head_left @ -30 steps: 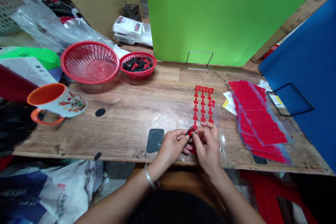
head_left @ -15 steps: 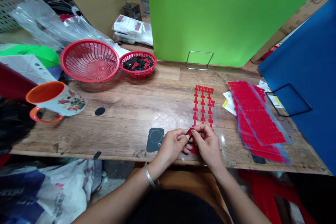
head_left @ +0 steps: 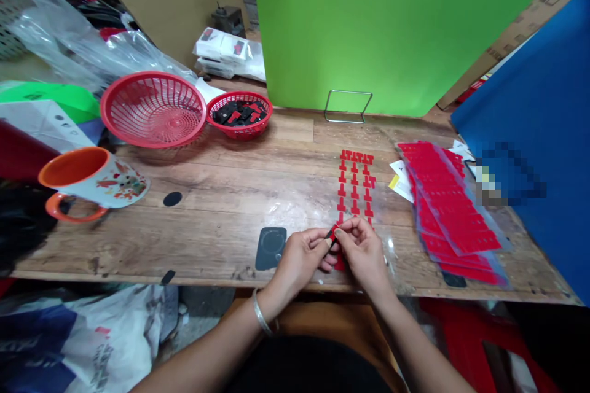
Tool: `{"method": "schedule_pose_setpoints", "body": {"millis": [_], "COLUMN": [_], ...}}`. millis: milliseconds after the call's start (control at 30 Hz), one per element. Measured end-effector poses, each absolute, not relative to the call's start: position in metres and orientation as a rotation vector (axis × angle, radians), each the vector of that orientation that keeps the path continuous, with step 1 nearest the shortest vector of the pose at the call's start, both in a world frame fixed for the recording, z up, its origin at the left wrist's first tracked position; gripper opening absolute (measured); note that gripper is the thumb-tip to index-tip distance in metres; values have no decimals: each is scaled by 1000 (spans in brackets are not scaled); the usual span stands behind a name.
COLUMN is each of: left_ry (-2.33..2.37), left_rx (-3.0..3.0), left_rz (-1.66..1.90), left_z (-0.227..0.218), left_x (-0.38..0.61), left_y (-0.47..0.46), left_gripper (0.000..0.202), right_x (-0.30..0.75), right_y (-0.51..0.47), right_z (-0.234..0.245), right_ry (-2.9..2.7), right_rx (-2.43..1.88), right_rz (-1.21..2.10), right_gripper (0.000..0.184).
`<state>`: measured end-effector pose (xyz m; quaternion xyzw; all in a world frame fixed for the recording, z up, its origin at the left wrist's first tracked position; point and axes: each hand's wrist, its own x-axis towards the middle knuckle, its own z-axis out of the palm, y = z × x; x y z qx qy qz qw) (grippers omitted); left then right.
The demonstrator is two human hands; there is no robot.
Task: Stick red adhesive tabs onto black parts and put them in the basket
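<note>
Between my two hands is a small black piece with a red T-shaped sticker [head_left: 334,231] on it. My left hand [head_left: 306,253] is closed round the black part, thumb on top. My right hand [head_left: 363,247] pinches the red end between thumb and fingers. Just beyond my fingertips, rows of red T-shaped stickers [head_left: 354,193] lie on a clear sheet on the table. The near end of that sheet is partly hidden under my hands. A dark rounded pad [head_left: 270,248] lies flat to the left of my left hand.
Red stickers in clear sheets [head_left: 454,202] are stacked on the right. A small red basket [head_left: 244,130] holds black and red pieces, beside a larger red basket [head_left: 154,112]. An orange-and-white mug [head_left: 122,181] stands at the left. A wire stand [head_left: 348,121] sits before the green board [head_left: 369,24].
The view has shifted slightly. Both hands keep their hold on the small black piece, with hardly any movement of the fingers.
</note>
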<state>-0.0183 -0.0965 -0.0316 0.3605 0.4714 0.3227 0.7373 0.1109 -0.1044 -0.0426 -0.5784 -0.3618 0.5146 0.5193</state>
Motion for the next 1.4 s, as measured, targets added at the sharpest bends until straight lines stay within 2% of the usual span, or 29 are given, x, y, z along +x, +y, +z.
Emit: {"method": "schedule_pose_setpoints", "body": {"millis": [100, 133, 233, 267, 567, 700, 867, 1033, 1200, 1300, 1400], "left_ry": [1036, 1040, 1060, 1068, 1084, 1062, 1052, 1140, 1187, 1175, 1265], "left_rx": [787, 787, 782, 776, 697, 706, 745, 730, 672, 781, 776], "left_rz": [710, 714, 727, 732, 752, 740, 756, 946, 1067, 1138, 1486], "left_z": [-33, -33, -34, -34, -49, -49, -29, -19, -24, 6, 49], "left_x": [-18, -18, -17, -16, -15, -16, -29, -66, -102, -118, -135], "left_y": [-97, -97, -101, -103, -100, -101, -89, -61, -29, 10, 55], "left_gripper": [28, 29, 32, 33, 57, 52, 44, 35, 29, 23, 31], "right_x": [111, 112, 117, 119, 113, 106, 114, 130, 129, 127, 126], "right_y": [-103, -103, -104, -104, -100, -104, -97, -85, -85, -85, -84], "right_z": [-38, -35, -32, -33, -55, -50, -51, -61, -74, -73, -70], "right_ry": [-807, -832, -1028, -1089, -1052, -1032, -1238, -1360, -1330, -1316, -1354], "right_rx": [-1364, -1373, -1478, -1525, -1481, -1415, -1443, -1467, -1483, -1502, -1479], "right_rz": [1248, 1275, 1370, 1364, 1372, 1394, 1122, 795, 698, 728, 736], "right_gripper": [50, 51, 31, 30, 43, 41, 43, 35, 33, 34, 32]}}
